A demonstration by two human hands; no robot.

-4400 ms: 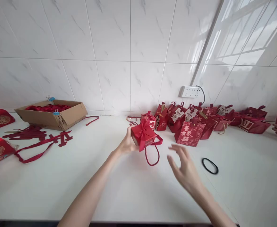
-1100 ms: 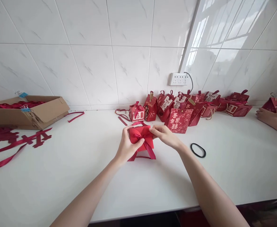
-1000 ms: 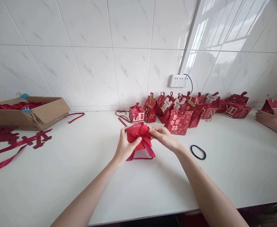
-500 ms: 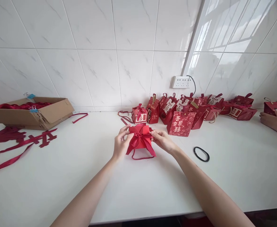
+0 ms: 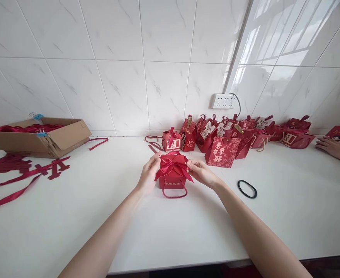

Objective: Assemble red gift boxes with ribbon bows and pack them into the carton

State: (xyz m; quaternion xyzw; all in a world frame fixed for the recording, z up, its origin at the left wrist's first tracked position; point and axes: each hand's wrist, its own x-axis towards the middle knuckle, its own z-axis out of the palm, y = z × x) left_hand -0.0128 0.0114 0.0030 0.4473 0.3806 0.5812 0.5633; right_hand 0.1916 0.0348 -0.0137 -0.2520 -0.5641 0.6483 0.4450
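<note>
A small red gift box (image 5: pixel 170 183) stands upright on the white table, its front face turned towards me. Across its top lies a shiny red ribbon bow (image 5: pixel 173 165), tails hanging over the sides. A twisted red cord handle (image 5: pixel 174 197) droops down the front onto the table. My left hand (image 5: pixel 148 174) holds the box's upper left side, fingers closed against it and partly hidden. At the upper right corner, my right hand (image 5: pixel 201 172) pinches the box beside the bow with thumb and fingertips; whether ribbon is also in that pinch is unclear.
Several finished-looking red gift boxes (image 5: pixel 222 152) line the wall. A black loop (image 5: pixel 247 189) lies to the right. On the left are a cardboard box (image 5: pixel 68 135) of red ribbon and loose ribbon strips (image 5: pixel 12 199). Another person's hand (image 5: pixel 334 146) is at far right.
The gift box has tilted upright, so its printed front now shows below the bow. Both my hands stay at its sides. The other person's box and hand have shifted at far right.
</note>
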